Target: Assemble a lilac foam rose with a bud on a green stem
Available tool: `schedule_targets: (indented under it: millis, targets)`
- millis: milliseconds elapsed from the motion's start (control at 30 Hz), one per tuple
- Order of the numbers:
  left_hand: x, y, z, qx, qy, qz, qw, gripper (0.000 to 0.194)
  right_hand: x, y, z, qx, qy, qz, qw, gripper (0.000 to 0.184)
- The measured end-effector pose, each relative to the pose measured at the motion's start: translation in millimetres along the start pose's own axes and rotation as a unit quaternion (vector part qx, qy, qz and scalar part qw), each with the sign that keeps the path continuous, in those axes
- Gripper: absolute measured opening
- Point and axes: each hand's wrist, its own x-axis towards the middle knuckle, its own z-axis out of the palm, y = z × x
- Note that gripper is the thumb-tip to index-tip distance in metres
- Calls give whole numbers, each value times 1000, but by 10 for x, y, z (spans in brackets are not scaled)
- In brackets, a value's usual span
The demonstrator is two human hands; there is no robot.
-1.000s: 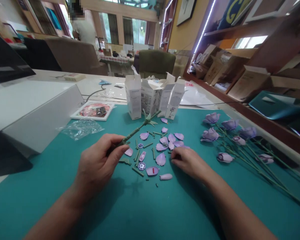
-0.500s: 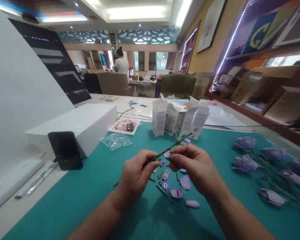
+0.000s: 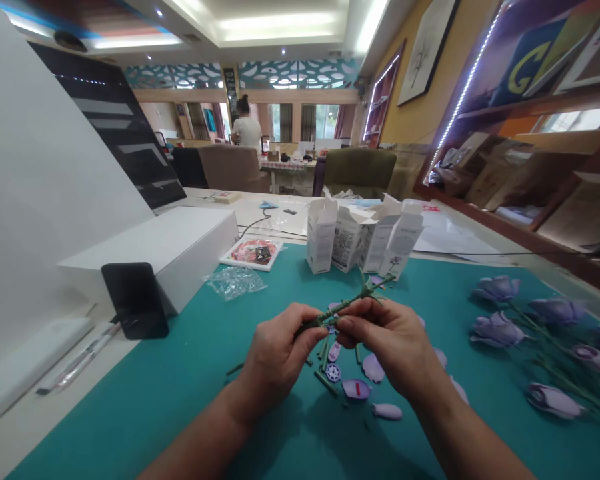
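Note:
Both hands hold a thin green toy flower stem [image 3: 353, 301] above the teal mat [image 3: 190, 387]. My left hand [image 3: 275, 360] pinches the stem's lower end. My right hand [image 3: 387, 340] pinches it a little further up, fingers closed; whether a small piece sits between them I cannot make out. The stem's leafy tip points toward the white boxes. Under the hands lie loose lilac petals [image 3: 373, 367], small green rods and a round purple hub piece [image 3: 333, 372].
Open white cartons [image 3: 363, 237] stand at the mat's far edge. Finished lilac flowers [image 3: 497, 330] lie on the right. A white box [image 3: 165, 250], a black phone [image 3: 135, 300], a crumpled plastic bag [image 3: 235, 280] and a small printed tray [image 3: 253, 252] sit left. A person stands far back.
My right hand rose from the loose pieces on the mat and joined the left hand on the stem. The camera tilted up, then the view settled with the hands slightly lower.

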Motion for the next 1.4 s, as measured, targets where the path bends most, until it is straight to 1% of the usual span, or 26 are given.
schedule_targets:
  millis: [200,333,667,1000,1167,1300,1400]
  targets:
    - [-4,-5,-8,0,-16,-8,1000,12,-16,2,1,-6,5,8,1000,18]
    - [-14,-17,5,-5,-18,-16,1000,13,-19,12,18,1,-8,11,1000,18]
    - [-13,8,23,-8,-16,-23,1000,13,-50,147,58,41,-4,32,999,28]
    - [-4,-20,78,-24,-6,-39,999,14,-44,152,129,84,18,35,996,34]
    - [13,-18,92,-21,12,-74,997,13,-17,138,123,103,17,15,994,34]
    - [7,-14,94,-21,18,-79,996,13,-22,149,132,93,23,-5,995,33]
    - [-4,-16,103,-24,17,-80,996,14,-33,166,147,96,31,-3,995,35]
